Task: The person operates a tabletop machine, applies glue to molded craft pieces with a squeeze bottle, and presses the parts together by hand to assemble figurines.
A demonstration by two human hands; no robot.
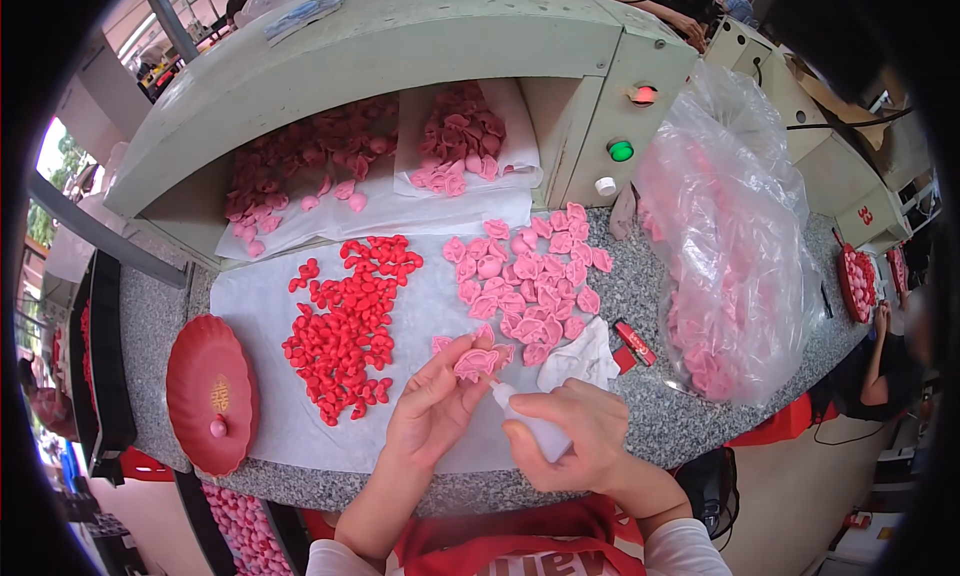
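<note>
My left hand [425, 421] pinches a pink ruffled piece [475, 365] between thumb and fingers, above the white paper. Closed around a white squeeze bottle [541, 433] is my right hand [588, 432]. The bottle's narrow nozzle points up and left, at the edge of the pink piece; whether it touches, I cannot tell. Beyond my hands lies a loose pile of pink ruffled pieces [535, 281]. To their left spreads a pile of small glossy red pieces [345, 326]. A crumpled white cloth [583, 359] rests just beyond my right hand.
A red scalloped dish [187, 401] holding one pink ball [218, 428] stands at left. Behind is a grey-green machine [400, 51] with more pink pieces inside its opening. A clear plastic bag [735, 236] of pink pieces bulges at right, near a small red box [635, 343]. Other people work nearby.
</note>
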